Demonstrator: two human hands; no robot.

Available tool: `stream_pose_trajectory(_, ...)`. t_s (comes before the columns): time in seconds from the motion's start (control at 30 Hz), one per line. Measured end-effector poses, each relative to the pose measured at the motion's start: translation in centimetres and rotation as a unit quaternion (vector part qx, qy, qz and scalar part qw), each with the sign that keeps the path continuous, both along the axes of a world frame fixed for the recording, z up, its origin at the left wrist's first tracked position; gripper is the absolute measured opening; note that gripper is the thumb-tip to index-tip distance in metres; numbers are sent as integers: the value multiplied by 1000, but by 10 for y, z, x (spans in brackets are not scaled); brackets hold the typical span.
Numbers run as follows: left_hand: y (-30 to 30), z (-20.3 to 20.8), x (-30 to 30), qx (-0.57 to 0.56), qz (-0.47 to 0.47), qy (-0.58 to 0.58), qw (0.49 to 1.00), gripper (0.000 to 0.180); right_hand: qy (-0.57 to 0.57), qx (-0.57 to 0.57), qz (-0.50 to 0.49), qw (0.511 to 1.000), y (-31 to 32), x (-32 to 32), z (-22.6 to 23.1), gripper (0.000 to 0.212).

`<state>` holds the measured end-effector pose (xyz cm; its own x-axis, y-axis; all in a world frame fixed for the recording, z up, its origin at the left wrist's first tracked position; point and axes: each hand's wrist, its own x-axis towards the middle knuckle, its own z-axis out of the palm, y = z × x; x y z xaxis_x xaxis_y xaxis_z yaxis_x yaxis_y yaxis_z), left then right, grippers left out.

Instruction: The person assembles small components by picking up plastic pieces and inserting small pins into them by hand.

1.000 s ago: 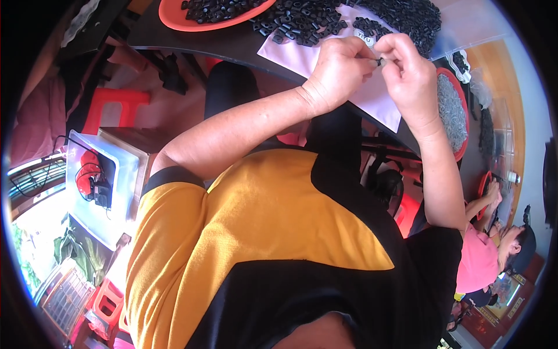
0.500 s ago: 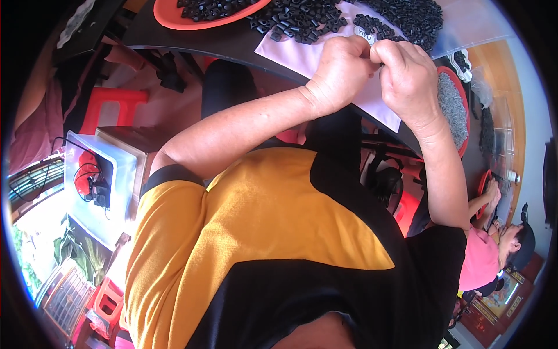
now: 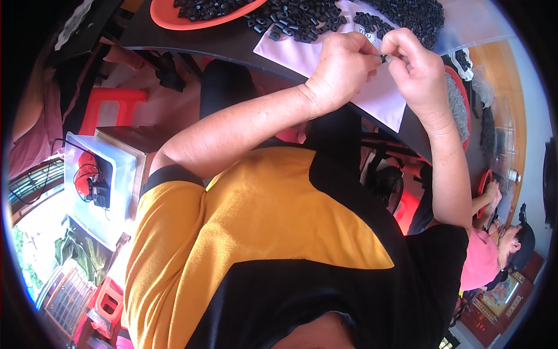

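Over a pale pink cloth (image 3: 381, 104) on the dark table, my two hands meet fingertip to fingertip. Between them shows a small black plastic piece (image 3: 383, 59), too small to make out its exact kind. My left hand (image 3: 344, 70) pinches it from one side, fingers curled. My right hand (image 3: 419, 75) pinches at its other side with thumb and index finger, the remaining fingers bent in. Just beyond the hands lie loose black plastic pieces (image 3: 302, 20), with a denser heap of black parts (image 3: 415, 20) farther right.
An orange-red basin (image 3: 197, 24) of black pieces stands at the far left of the table. Beside my right wrist sits a red-rimmed basin of small grey metallic parts (image 3: 458, 110). A clear plastic bin (image 3: 125, 174) and a red stool (image 3: 116, 96) are at left; a person in pink (image 3: 479, 256) sits at right.
My right hand has shifted slightly right and turned, its index finger lifting into an arch. The small black piece now shows between the fingertips. My left hand has barely moved.
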<state>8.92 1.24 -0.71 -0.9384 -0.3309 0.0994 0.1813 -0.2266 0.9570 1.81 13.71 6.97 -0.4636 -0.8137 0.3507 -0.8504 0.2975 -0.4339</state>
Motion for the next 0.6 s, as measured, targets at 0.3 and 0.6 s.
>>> stream_pose_trajectory(0.3,5,-2,-3,-22,27,20,999,9,267,-21,63,961,0,1,-13,27)
stream_pose_trajectory(0.6,9,-2,-4,20,56,24,998,7,297,-69,-34,952,-5,18,-28,30)
